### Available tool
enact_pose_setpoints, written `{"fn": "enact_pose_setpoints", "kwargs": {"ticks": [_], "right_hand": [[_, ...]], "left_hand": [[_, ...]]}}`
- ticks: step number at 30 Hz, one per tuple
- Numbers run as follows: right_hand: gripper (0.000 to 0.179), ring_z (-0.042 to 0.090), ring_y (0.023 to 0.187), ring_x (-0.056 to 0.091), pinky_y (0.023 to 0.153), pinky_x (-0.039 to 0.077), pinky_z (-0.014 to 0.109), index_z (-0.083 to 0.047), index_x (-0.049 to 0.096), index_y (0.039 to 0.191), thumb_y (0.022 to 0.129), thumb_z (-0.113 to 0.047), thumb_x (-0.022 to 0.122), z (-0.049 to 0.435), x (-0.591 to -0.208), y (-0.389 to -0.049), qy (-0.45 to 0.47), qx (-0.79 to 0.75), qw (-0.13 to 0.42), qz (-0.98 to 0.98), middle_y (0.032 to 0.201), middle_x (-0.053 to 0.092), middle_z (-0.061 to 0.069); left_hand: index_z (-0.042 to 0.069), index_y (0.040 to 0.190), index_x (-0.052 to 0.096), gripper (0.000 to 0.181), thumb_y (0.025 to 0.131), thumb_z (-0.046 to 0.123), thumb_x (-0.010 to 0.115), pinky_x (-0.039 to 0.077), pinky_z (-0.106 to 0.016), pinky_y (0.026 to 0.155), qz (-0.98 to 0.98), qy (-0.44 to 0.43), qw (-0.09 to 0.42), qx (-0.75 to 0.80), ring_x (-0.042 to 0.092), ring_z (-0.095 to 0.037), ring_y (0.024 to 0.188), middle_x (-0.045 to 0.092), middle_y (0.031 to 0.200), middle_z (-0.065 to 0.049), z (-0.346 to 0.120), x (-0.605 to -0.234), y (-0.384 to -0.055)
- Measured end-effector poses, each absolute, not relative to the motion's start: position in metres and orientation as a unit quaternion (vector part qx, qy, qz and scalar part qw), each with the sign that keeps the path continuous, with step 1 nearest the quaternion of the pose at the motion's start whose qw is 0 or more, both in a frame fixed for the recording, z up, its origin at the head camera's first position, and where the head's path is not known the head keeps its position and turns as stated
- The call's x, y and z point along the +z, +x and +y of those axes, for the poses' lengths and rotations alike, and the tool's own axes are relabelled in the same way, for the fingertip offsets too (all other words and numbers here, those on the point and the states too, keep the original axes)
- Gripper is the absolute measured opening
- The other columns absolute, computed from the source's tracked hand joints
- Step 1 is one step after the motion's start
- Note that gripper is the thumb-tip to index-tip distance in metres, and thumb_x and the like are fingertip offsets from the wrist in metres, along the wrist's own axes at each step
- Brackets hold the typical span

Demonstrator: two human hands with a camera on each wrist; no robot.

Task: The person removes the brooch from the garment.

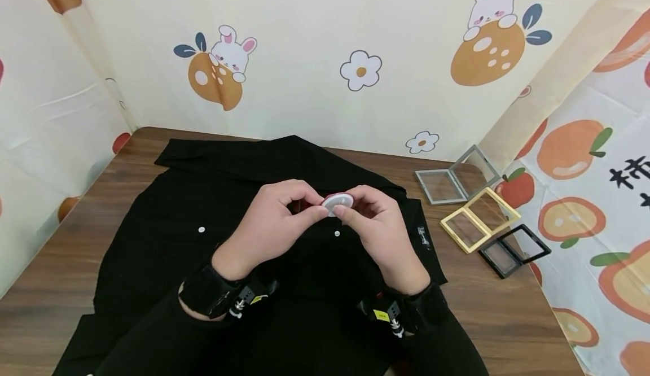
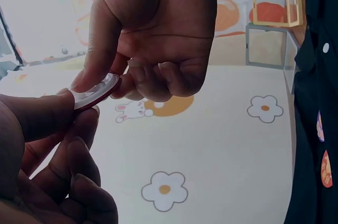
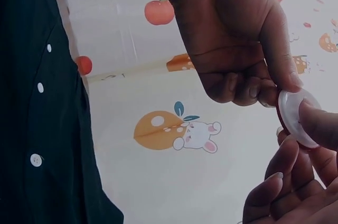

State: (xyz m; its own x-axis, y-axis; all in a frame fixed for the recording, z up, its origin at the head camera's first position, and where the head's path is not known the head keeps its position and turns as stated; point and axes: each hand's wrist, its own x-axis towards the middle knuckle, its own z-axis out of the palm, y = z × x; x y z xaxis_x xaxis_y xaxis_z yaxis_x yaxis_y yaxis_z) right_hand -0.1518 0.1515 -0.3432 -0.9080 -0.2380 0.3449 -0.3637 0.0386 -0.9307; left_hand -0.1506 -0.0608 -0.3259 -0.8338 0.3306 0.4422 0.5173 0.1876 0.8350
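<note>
My left hand [image 1: 276, 218] and right hand [image 1: 378, 226] meet over a black shirt [image 1: 167, 240] with white buttons. Between them they pinch a small round badge-like disc [image 1: 337, 202], its pale face up. Close up in the left wrist view, the disc [image 2: 95, 94] has a white face and a dark red edge. There the left thumb and fingers grip one side, and the right hand [image 2: 158, 34] holds the other. In the right wrist view the right thumb lies across the white face of the disc [image 3: 294, 110], partly hiding it.
On the wooden table [image 1: 513, 319] at the right lie three open hinged frames: a grey one [image 1: 442, 187], a yellow one [image 1: 472, 223] and a black one [image 1: 503, 257]. A patterned cloth [image 1: 315, 54] hangs behind. Coloured oval patches [image 2: 326, 168] show on the shirt.
</note>
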Motion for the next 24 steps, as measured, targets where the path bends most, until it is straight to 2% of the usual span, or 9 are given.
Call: {"fn": "enact_pose_setpoints", "kwargs": {"ticks": [20, 24], "right_hand": [[0.006, 0.019, 0.082, 0.060, 0.074, 0.053, 0.028, 0.000, 0.071, 0.102, 0.096, -0.002, 0.071, 0.1519, -0.3444, -0.1534, 0.175, 0.687, 0.018, -0.706, 0.097, 0.068, 0.007], [0.005, 0.018, 0.082, 0.060, 0.073, 0.053, 0.028, -0.006, 0.072, 0.100, 0.096, -0.002, 0.072, 0.1508, -0.3470, -0.1533, 0.176, 0.690, 0.017, -0.702, 0.096, 0.068, 0.006]], "left_hand": [[0.018, 0.088, 0.078, 0.010, 0.092, 0.009, 0.079, 0.049, -0.031, 0.063, -0.779, -0.290, 0.100, -0.546, 0.056, -0.012, 0.072, 0.066, 0.085, 0.008, -0.0586, -0.3324, -0.1557], [0.017, 0.088, 0.078, 0.010, 0.092, 0.008, 0.079, 0.048, -0.031, 0.063, -0.781, -0.288, 0.100, -0.545, 0.056, -0.013, 0.072, 0.066, 0.085, 0.008, -0.0596, -0.3345, -0.1557]]}}
